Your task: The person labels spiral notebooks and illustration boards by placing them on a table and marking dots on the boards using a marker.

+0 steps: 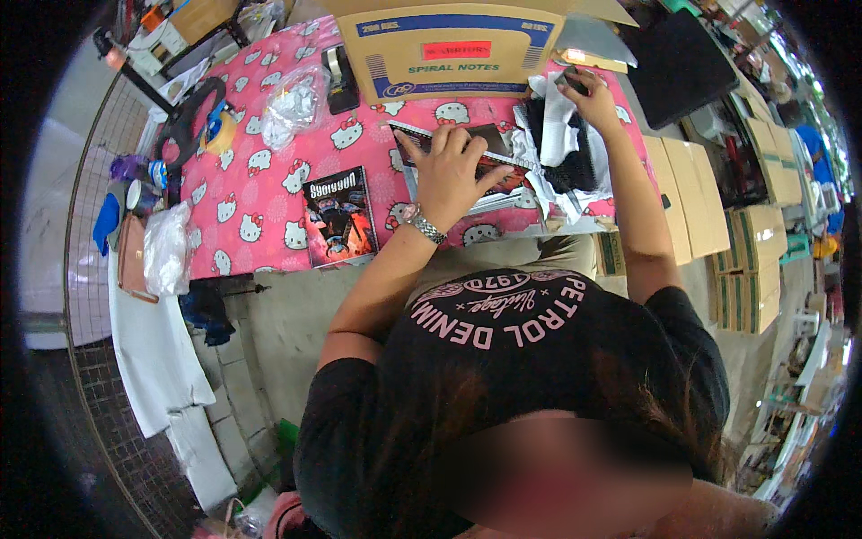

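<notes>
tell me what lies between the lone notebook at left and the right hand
In the head view: the left hand, spread over a pile of notebooks, then crumpled black and white material beside the right hand.

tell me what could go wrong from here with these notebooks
The left forearm could nudge the lone notebook off the table, since it lies near the edge. The notebooks under the left hand might slide, as they look unevenly stacked. Loose paper beside them could get mixed in.

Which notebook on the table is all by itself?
The leftmost notebook, flat on the pink tablecloth; the other notebooks lie together under the left hand.
</notes>
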Demonstrator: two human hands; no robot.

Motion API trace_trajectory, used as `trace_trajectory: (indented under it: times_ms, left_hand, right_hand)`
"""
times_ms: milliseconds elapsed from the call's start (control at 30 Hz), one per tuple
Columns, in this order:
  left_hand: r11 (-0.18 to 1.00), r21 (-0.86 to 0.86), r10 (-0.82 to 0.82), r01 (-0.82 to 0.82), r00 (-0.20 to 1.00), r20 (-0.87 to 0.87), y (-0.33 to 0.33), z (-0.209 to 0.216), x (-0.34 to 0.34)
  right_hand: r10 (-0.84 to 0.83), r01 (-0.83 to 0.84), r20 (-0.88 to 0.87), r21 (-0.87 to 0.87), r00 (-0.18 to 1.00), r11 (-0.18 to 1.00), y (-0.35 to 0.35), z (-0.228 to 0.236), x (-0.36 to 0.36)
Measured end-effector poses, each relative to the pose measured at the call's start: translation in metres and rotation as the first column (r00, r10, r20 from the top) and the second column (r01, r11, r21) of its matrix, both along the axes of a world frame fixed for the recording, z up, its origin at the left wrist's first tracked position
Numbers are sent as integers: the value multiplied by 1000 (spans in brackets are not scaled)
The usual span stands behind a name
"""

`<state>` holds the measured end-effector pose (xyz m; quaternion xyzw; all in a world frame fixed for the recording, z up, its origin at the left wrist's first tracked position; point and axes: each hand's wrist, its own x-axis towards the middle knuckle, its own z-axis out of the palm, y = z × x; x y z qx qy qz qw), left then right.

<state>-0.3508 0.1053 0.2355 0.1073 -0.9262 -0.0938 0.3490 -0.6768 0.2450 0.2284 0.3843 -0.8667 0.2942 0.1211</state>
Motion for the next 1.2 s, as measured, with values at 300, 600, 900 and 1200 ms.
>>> trace_trajectory:
  times_ms: [300, 600, 900, 1200]
  left_hand:
    - [999, 2, 37, -37, 999, -20, -3, 2, 8]
    - [997, 43, -64, 65, 998, -15, -12, -4, 12]
    - [990, 84, -118, 116, 993, 24, -17, -6, 18]
    - [983, 83, -158, 162, 986, -59, -19, -6, 15]
  right_hand:
    - [648, -796, 666, -133, 370, 591, 0, 46, 124]
    - [694, -615, 718, -523, 56, 591, -6, 33, 126]
    - [710, -622, 694, -610, -120, 491, -15, 38, 146]
    - [445, -656, 754, -25, 483, 754, -25, 38, 141]
